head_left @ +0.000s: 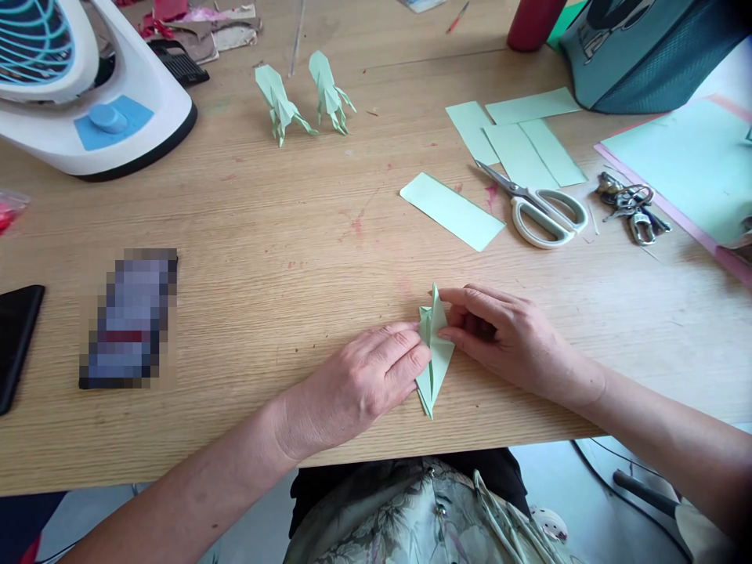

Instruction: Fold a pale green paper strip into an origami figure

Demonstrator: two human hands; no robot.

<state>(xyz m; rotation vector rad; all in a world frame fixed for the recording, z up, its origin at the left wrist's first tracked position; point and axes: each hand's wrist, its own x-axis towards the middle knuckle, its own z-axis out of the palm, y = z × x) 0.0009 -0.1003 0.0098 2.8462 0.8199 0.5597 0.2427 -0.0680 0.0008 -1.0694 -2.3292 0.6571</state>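
Observation:
A light green folded paper [439,345], long and pointed at both ends, lies on the table near its front edge. My left hand [376,372] rests over the paper's left side, its fingers closed on it and hiding part of the folds. From the right, my right hand [499,325] pinches the paper's upper right edge between thumb and forefinger. Farther off stand two finished-looking folded paper figures [282,106] of the same green. A flat green paper strip [452,211] lies beyond my hands, beside white-handled scissors [546,219].
Several more green strips [532,145] lie behind the scissors, with keys [634,207] to their right. A large green sheet [693,164] and a teal bag [652,63] occupy the right. At left are a white fan [135,94], a blurred phone [129,321] and a black device [17,337].

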